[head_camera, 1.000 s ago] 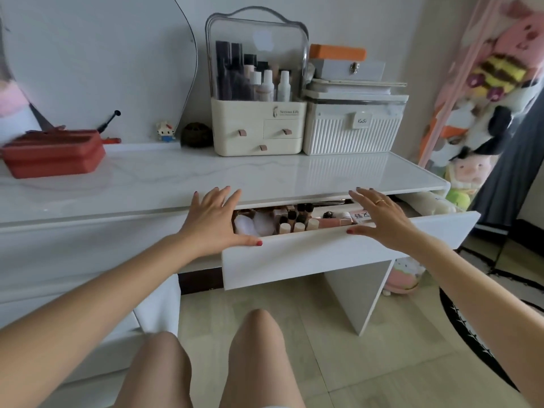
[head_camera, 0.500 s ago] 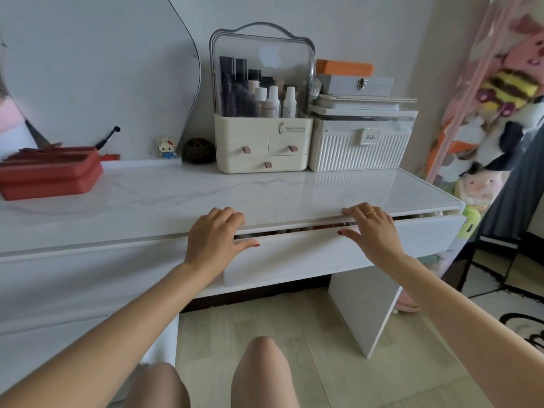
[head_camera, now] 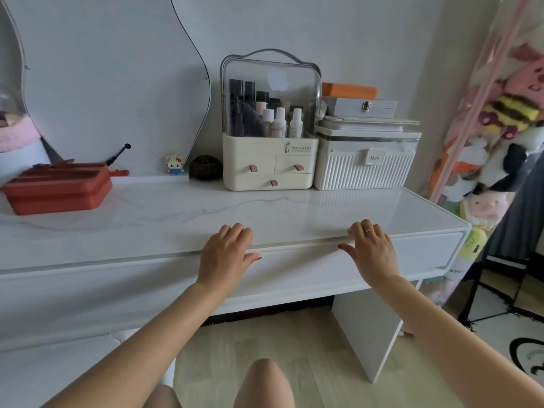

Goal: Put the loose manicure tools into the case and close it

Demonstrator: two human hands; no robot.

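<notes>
My left hand [head_camera: 226,254] and my right hand [head_camera: 371,251] press against the white drawer front [head_camera: 300,269] of the vanity desk, fingers lying over the desk's front edge and thumbs on the drawer face. The drawer sits flush with the desk. Neither hand holds anything. No loose manicure tools show in this view. A shut red case [head_camera: 59,188] rests on the desktop at the far left, well away from both hands.
At the back of the white marble desktop [head_camera: 176,213] stand a cream cosmetics organiser [head_camera: 269,142], a white ribbed box [head_camera: 366,160] stacked with a grey latched box [head_camera: 360,108] and an orange case [head_camera: 348,91]. A mirror [head_camera: 103,78] is behind. Plush toys hang on the right.
The drawer, open a second ago with bottles and tubes showing, has been pushed in by both hands and now sits shut. The view has tilted up.
</notes>
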